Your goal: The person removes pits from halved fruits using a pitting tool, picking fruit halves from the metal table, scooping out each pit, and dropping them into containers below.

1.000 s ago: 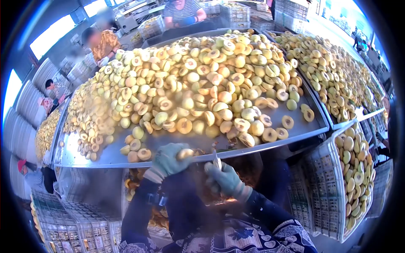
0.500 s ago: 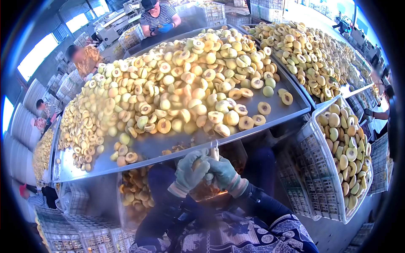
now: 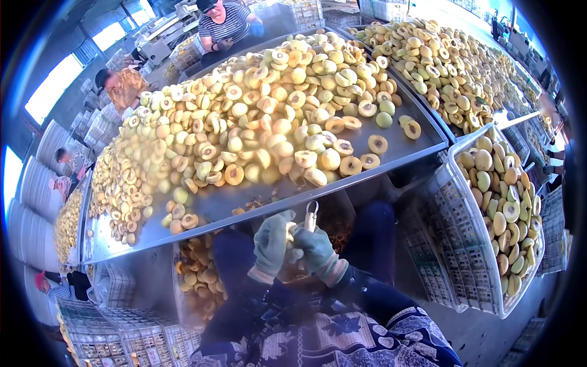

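Note:
Both my hands wear grey-green gloves and meet in front of the metal table's near edge. My left hand (image 3: 271, 248) is closed, with a bit of yellow fruit, apparently a peach half (image 3: 290, 231), showing at its fingertips. In my right hand (image 3: 316, 252) is a pitting tool with a pale handle; its metal loop (image 3: 312, 208) points up. The right fingers wrap round the handle and lie close to the left fingertips. A large heap of halved yellow peaches (image 3: 244, 128) covers the table (image 3: 287, 205), many with the pit or its hollow showing.
A white crate (image 3: 498, 293) full of peach halves stands to my right. Another container of halves (image 3: 199, 275) sits below the table at my left. A second heaped table (image 3: 452, 79) adjoins at right. A person in a striped top (image 3: 223, 27) works across the table.
My hands have drawn slightly apart at the wrists, and the tool's loop shows more clearly above the right hand. The view has shifted a little. The person across has lowered one hand.

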`<state>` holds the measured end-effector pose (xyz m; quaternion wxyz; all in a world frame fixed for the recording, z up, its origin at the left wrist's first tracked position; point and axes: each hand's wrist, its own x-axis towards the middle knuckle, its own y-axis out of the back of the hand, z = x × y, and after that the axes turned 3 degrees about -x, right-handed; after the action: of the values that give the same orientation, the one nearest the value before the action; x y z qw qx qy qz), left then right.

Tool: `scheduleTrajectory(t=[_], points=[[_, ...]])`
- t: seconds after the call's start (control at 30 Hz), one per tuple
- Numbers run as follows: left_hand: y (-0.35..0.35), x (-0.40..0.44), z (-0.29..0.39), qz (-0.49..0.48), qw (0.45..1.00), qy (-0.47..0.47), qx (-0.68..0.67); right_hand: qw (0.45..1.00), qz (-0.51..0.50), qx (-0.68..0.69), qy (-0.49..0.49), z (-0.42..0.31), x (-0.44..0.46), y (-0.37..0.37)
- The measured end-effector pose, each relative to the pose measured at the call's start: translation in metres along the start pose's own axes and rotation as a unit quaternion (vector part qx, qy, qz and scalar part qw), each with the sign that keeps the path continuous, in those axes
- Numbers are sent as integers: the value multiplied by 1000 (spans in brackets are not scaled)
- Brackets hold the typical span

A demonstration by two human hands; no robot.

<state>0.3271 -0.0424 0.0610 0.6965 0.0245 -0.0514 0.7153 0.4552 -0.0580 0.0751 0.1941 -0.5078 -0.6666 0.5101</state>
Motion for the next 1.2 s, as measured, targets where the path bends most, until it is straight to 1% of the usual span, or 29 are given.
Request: scheduleTrajectory(t=[0.03, 0.07, 0.13, 0.2, 0.23, 0.27, 0.3, 0.33, 0.37, 0.4, 0.47, 0.53, 0.63, 0.73, 0.83, 0.93, 1.0, 1.03, 1.13, 1.2], points=[[-1, 1, 1, 1, 1000, 0, -9, 1000, -1, 17, -6, -2, 0, -3], [-2, 1, 4, 3, 1000, 1, -17, 1000, 5, -11, 19, -5, -2, -8], [-1, 2, 8, 15, 997, 65, -38, 996, 20, -67, 64, -16, -10, -28], [7, 8, 4, 18, 988, 134, -75, 986, 56, -133, 79, -15, -8, -28], [-2, 8, 16, 89, 987, 112, -76, 977, 59, -192, 72, -14, -4, -14], [0, 11, 17, 86, 980, 135, -120, 964, 65, -249, 64, -11, -1, 3], [4, 14, 18, 82, 970, 160, -163, 934, 73, -349, 3, -12, 0, 9], [5, 16, 20, 78, 958, 184, -207, 913, 73, -398, 59, -7, -1, 12], [1, 12, 24, 74, 974, 134, -168, 886, 71, -445, 113, -2, -3, 12], [3, 13, 20, 74, 965, 153, -200, 854, 68, -488, 168, 0, -6, 7], [6, 17, 12, 71, 944, 190, -260, 798, 69, -577, 162, 0, -8, 11], [0, 14, 26, 75, 942, 199, -259, 728, 55, -665, 157, -3, -9, 11], [-2, 13, 24, 69, 946, 191, -254, 673, 53, -722, 153, -2, -7, 19], [5, 13, 14, 64, 946, 197, -251, 662, 40, -736, 135, 0, -5, 20], [8, 13, 6, 58, 951, 204, -224, 686, 23, -713, 145, -2, -8, 16], [7, 11, 6, 55, 955, 209, -201, 765, -25, -634, 114, -7, -10, 11], [5, 11, 11, 54, 953, 223, -196, 757, -51, -649, 60, -18, -11, 5], [5, 13, 15, 39, 945, 250, -209, 752, -64, -655, 34, -24, -11, 4], [9, 16, 16, -11, 915, 322, -241, 675, -75, -734, -6, -28, -4, 18], [20, 21, 2, -52, 899, 353, -253, 649, -77, -756, -32, -28, -3, 23]])
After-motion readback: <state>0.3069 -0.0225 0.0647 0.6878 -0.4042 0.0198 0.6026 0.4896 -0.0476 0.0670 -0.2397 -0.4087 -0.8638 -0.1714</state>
